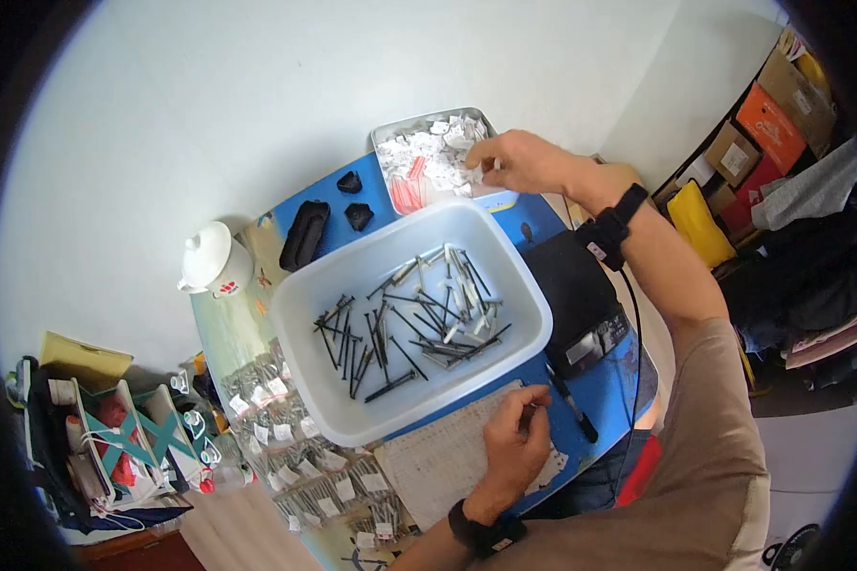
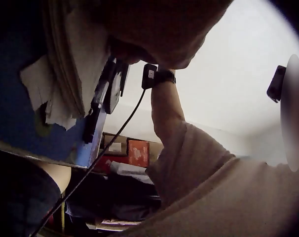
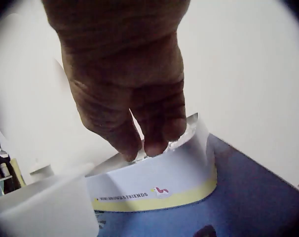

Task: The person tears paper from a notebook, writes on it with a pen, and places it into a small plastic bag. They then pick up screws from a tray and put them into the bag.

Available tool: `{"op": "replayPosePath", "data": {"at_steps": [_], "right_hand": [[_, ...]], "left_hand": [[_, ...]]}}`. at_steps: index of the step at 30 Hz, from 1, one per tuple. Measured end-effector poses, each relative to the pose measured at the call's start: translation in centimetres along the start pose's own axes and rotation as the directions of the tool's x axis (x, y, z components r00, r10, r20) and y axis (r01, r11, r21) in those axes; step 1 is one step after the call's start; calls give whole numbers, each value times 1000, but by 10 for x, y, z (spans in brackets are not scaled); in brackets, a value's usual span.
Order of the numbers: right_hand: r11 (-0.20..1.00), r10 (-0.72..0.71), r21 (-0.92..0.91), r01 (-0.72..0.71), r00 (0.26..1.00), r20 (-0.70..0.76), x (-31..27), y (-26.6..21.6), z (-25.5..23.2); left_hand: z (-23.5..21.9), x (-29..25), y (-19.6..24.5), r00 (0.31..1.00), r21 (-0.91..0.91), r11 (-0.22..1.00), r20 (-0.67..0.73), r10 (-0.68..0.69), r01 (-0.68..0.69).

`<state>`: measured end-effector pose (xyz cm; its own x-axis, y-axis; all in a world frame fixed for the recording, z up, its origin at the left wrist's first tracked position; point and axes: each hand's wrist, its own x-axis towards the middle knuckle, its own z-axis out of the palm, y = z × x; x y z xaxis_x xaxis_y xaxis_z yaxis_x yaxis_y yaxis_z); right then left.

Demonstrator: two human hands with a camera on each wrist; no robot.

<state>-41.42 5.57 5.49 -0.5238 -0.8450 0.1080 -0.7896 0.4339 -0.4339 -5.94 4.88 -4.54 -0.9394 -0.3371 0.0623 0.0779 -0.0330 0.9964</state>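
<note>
My right hand (image 1: pixel 524 162) reaches over a shallow metal tin (image 1: pixel 383 136) of small white paper slips (image 1: pixel 419 147) and small clear bags with red edges (image 1: pixel 408 193). In the right wrist view its fingers (image 3: pixel 154 143) point down past the tin's rim, their tips partly hidden; no held thing shows. My left hand (image 1: pixel 517 440) rests over a sheet of handwritten paper (image 1: pixel 438 466), its fingers loosely curled with nothing visible in them. Between the hands stands a white plastic basin (image 1: pixel 328 419) with many dark screws (image 1: pixel 381 333) and several white-sleeved ones (image 1: pixel 462 285).
Bagged screws with white labels (image 1: pixel 324 485) line the table's left side. A lidded white mug (image 1: pixel 217 262), a black tray (image 1: pixel 305 235) and small black pieces (image 1: pixel 358 216) stand behind. A black device (image 1: pixel 581 295) and a marker (image 1: pixel 573 404) lie right; a cable (image 1: pixel 638 333) hangs from the right wrist.
</note>
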Motion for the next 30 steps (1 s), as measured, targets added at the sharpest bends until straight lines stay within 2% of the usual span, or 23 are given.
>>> {"op": "replayPosePath", "data": {"at_steps": [2,4,8,14,16,19,23,25,28,29,30], "right_hand": [[994,-46,-92,57,993,110,15,5,11],[996,-32,-78,40,995,99,27,8,23],[986,2,-166,21,990,139,43,10,37],[968,-107,-208,138,983,152,54,19,38],[974,-119,-185,135,988,95,54,17,33],[983,-55,-166,73,992,111,52,13,27],[989,-64,-127,75,994,86,47,14,24],[995,-85,43,87,995,-53,47,19,28],[991,-93,85,105,987,-131,40,16,18],[990,-100,82,111,986,-134,35,11,13],[983,-69,161,92,987,-143,26,5,8]], "left_hand": [[-1,0,5,996,-39,995,13,-87,87],[-2,1,5,995,-13,995,23,-99,99],[0,0,4,995,-28,995,-25,-94,93],[-2,0,4,991,-39,990,-7,-135,135],[-2,0,4,990,-41,989,9,-140,141],[-1,0,5,994,-44,993,-5,-109,109],[-2,1,6,993,-49,992,7,-119,119],[-2,1,6,994,-42,993,7,-113,113],[-2,0,5,997,21,997,20,-70,69],[0,0,4,997,-11,997,-11,-72,71],[1,0,3,996,-44,996,-41,-74,72]]}}
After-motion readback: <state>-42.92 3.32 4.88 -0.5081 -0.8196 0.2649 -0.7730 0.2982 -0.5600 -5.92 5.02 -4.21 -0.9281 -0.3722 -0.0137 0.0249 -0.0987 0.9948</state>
